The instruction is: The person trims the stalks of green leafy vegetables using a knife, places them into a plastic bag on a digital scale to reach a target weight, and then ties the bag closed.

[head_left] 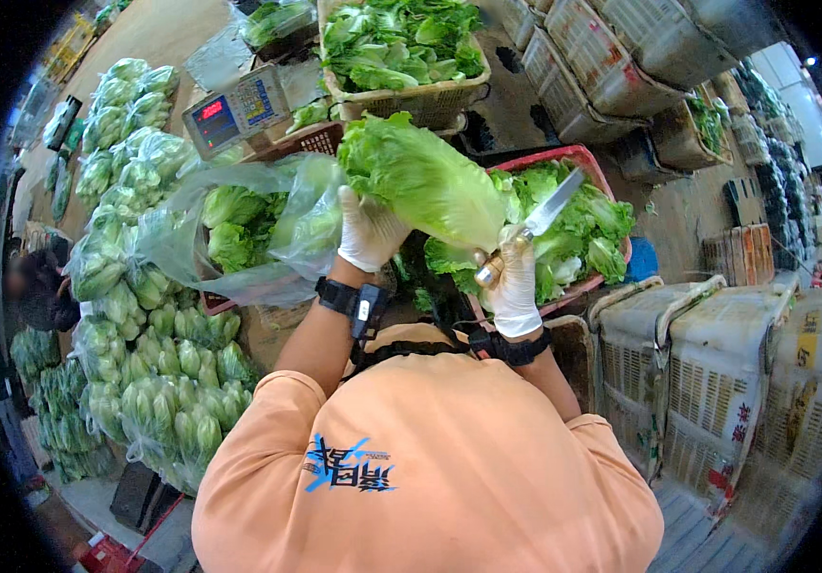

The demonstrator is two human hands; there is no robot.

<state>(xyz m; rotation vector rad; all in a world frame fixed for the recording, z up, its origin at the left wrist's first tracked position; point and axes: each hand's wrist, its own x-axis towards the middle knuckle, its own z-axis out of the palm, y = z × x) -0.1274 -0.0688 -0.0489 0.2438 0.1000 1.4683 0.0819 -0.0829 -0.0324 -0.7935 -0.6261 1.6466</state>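
Note:
A head of green lettuce is held up in front of me, lying aslant with its leafy end to the left and pale base to the right. My left hand, in a white glove, is closed round its leafy part from below. The gloved right hand grips the wooden handle of a knife, whose broad blade points up and to the right. Its fingers are close to the lettuce's base; whether they also support it I cannot tell. Left of the lettuce, a clear plastic bag lines a crate with more lettuce heads inside.
A red basket of loose lettuce stands under my right hand. Farther off are a digital scale and a pale basket heaped with greens. Bagged vegetables cover the left side; large crates crowd the right. Someone is at far left.

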